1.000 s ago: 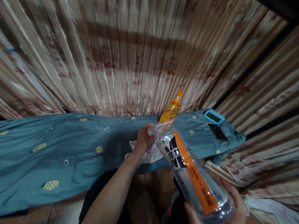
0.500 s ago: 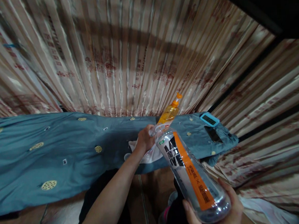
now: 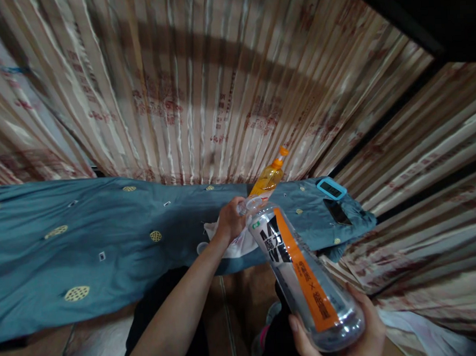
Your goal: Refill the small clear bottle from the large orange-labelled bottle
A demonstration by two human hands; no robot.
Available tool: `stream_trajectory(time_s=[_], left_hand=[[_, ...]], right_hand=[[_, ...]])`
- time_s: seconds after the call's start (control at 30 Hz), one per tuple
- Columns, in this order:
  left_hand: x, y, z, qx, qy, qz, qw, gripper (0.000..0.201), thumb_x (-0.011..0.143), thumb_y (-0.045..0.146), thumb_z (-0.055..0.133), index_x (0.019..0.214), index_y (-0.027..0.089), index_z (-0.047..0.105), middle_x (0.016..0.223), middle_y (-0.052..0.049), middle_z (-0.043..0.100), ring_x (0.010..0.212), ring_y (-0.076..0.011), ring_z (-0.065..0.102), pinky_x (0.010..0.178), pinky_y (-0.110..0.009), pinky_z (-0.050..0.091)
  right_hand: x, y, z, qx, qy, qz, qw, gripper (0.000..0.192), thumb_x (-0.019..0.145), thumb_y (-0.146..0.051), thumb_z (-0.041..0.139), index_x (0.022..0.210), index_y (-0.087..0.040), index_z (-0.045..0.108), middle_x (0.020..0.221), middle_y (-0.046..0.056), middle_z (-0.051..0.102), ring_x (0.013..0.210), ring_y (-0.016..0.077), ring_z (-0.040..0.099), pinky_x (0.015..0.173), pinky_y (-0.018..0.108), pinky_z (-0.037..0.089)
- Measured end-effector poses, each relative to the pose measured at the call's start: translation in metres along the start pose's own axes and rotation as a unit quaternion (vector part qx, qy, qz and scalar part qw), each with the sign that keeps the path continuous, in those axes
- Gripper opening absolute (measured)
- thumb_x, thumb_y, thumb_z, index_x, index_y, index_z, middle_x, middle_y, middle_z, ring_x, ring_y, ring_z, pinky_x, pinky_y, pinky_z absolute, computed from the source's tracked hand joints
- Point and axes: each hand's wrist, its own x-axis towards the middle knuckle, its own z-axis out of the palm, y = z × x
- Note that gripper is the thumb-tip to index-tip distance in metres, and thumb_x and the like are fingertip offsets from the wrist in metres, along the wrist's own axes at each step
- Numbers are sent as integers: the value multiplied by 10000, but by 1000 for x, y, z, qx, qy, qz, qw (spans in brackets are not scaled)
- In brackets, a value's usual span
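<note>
We grip a clear bottle (image 3: 298,273) by its base with our right hand (image 3: 345,340), our left hand (image 3: 229,221) closed around its mouth at 11 o'clock, above a blue cloth (image 3: 105,245).

Little change across the span. The clear bottle (image 3: 298,273) with the orange label shifts slightly lower and left in view, its base now closer to the bottom edge; the right hand (image 3: 352,337) cupping the base drops with it, thumb showing more along the bottle's left side. The left hand (image 3: 230,221) at the bottle's neck drifts a bit up and stays at the mouth. Head view tilts: the blue-rimmed device (image 3: 331,188) and the dark phone (image 3: 337,212) on the teal cloth (image 3: 84,246) slide left and up from a second ago, and the orange-capped bottle (image 3: 270,175) behind sits marginally lower. More dark area shows top right.
</note>
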Motion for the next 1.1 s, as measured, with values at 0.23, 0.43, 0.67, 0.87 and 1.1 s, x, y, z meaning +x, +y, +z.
stream_trajectory(time_s=[0.23,0.43,0.67,0.87,1.1], left_hand=[[0,2,0,5,4,-11,1000,276,778,355,669,997,189,641,1001,-62,740,944,-241,691,834,-322,516],[1,3,1,-7,11,-14,1000,272,768,348,678,982,183,646,976,-58,739,916,-231,692,819,-316,514],[1,3,0,8,13,-4,1000,303,781,390,664,995,175,646,988,-71,740,924,-239,692,820,-327,520],[1,4,0,9,8,-2,1000,278,789,346,652,1001,166,647,998,-77,738,941,-244,690,835,-334,516],[0,6,0,5,4,-8,1000,231,785,343,657,958,190,646,972,-52,740,923,-227,693,809,-311,521]], right_hand=[[-4,10,5,37,15,-19,999,1000,630,-651,724,1394,-80,420,1109,161,589,902,292,627,783,427,530],[-2,12,4,44,21,-48,998,998,651,-646,713,1395,-54,410,1104,177,577,928,304,617,783,423,516],[-3,10,4,36,28,-34,998,987,645,-634,720,1390,-61,420,1070,172,583,895,315,613,729,425,503],[-3,11,4,30,26,-33,999,992,647,-657,706,1385,-54,428,1064,169,587,894,306,616,741,419,512],[-1,25,10,54,51,-122,990,1023,607,-602,769,1420,-106,396,1070,131,585,861,255,628,711,361,527]])
